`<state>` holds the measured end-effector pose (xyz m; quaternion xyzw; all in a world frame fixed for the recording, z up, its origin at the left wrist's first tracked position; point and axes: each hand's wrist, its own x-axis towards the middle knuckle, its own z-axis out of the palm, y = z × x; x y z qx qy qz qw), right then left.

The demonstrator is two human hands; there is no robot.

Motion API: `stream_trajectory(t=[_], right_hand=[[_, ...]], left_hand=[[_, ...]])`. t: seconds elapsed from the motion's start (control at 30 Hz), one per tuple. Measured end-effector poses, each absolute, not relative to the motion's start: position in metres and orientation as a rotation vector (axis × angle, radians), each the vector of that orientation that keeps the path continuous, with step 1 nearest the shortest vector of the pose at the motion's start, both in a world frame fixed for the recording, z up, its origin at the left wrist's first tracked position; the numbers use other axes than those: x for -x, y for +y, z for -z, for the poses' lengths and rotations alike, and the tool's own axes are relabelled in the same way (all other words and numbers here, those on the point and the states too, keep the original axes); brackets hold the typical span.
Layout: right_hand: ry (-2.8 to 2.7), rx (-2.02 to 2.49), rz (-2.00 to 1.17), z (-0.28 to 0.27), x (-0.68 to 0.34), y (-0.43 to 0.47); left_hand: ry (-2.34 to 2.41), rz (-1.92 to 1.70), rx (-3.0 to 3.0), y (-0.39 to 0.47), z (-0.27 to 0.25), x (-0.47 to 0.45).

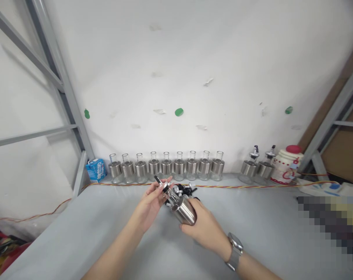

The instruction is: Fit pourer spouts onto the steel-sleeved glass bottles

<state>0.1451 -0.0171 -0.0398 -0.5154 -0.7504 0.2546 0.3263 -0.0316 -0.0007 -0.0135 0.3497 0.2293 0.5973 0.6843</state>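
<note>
My right hand (pixel 201 223) is wrapped round the steel-sleeved body of a glass bottle (pixel 183 211), which tilts with its neck toward the upper left. At the mouth of that bottle, the fingers of my left hand (pixel 153 204) close on a pourer stopper (pixel 165 188) with a black spout. The stopper sits at the neck; how deep it is in, I cannot tell. Behind the held bottle lies a pile of loose black and silver pourer stoppers (pixel 186 189), partly hidden by my hands and the bottle.
Along the wall stands a row of several stopperless bottles (pixel 166 167). Two bottles with pourers (pixel 249 168) are at the right, beside a white and red jar (pixel 285 165). A blue box (pixel 96 170) stands at the left. A twisted wire (pixel 223 186) runs along the table's back edge.
</note>
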Motion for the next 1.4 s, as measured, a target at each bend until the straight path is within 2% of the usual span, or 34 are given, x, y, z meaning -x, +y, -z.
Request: stream_trajectory(t=[0.73,1.4], right_hand=[[-1.966,1.301,-0.727,0.042,-0.147,-0.016],[-1.981,1.321,-0.635,0.032,-0.143,-0.023]], left_hand=[[0.57,-1.401,-0.788,-0.002,0.014,0.026],[0.727,-1.556,-0.9,-0.008,0.018,0.019]])
